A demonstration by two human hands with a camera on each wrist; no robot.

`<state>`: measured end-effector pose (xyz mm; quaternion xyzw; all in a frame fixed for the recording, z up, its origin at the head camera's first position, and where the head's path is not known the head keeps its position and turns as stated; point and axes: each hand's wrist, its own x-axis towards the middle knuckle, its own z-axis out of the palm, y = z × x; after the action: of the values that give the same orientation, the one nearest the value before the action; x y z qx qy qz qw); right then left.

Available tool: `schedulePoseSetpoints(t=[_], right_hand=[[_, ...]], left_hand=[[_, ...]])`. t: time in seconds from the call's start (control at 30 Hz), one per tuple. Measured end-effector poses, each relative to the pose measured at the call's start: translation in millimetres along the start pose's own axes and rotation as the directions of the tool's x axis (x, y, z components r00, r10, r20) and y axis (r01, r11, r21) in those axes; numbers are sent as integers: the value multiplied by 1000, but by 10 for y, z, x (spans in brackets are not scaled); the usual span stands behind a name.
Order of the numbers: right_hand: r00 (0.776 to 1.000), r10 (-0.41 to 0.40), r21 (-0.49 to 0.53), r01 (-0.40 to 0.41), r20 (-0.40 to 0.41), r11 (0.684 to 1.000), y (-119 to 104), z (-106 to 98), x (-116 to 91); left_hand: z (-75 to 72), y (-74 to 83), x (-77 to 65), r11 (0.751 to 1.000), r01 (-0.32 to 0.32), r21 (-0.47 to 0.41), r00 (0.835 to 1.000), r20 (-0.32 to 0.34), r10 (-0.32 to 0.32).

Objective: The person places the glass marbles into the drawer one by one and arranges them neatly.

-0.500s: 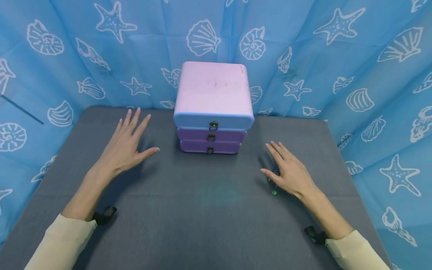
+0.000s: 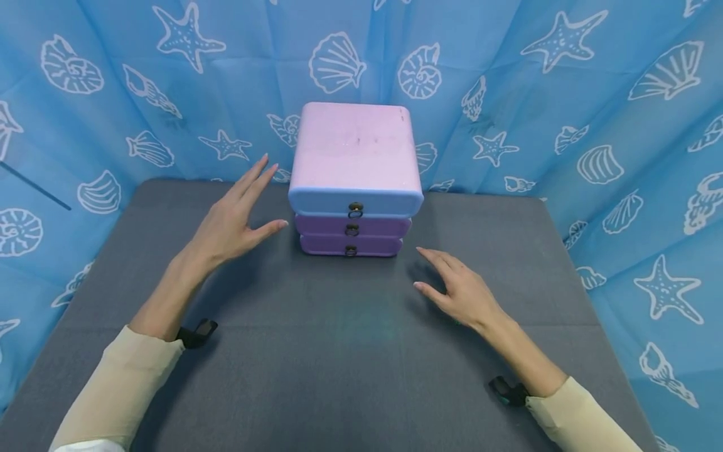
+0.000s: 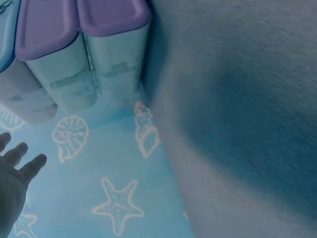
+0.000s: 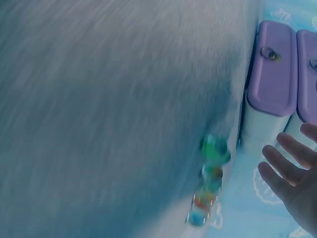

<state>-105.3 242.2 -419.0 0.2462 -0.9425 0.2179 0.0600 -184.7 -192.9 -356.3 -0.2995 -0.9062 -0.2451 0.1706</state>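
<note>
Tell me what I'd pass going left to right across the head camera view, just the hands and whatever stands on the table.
Left hand → three-drawer storage box → right hand. Both hands hover with fingers spread, holding nothing; the box stands at the back of the grey table.

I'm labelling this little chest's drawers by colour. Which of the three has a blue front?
The top drawer, directly under the pink lid. Its front is light blue, while the middle drawer and bottom drawer below it are both purple.
</note>
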Motion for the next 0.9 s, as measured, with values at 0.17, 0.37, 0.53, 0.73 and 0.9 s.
schedulePoseSetpoints(t=[0.17,0.37,0.53,0.73,0.9], right_hand=[[999,-19,124,23,-38,992,-77,91,98],[999,-25,346,32,-25,938,-136,200,228],[997,59,465,-74,48,882,-170,276,314],[986,140,553,-166,90,816,-227,370,434],[978,152,680,-211,146,702,-280,467,537]], left_hand=[[23,42,98,990,-25,-139,999,-47,19],[51,80,205,963,-95,-252,992,-103,71],[79,126,321,936,-146,-319,986,-128,110],[97,208,429,906,-143,-399,987,-127,100],[12,351,426,872,-112,-476,989,-135,53]])
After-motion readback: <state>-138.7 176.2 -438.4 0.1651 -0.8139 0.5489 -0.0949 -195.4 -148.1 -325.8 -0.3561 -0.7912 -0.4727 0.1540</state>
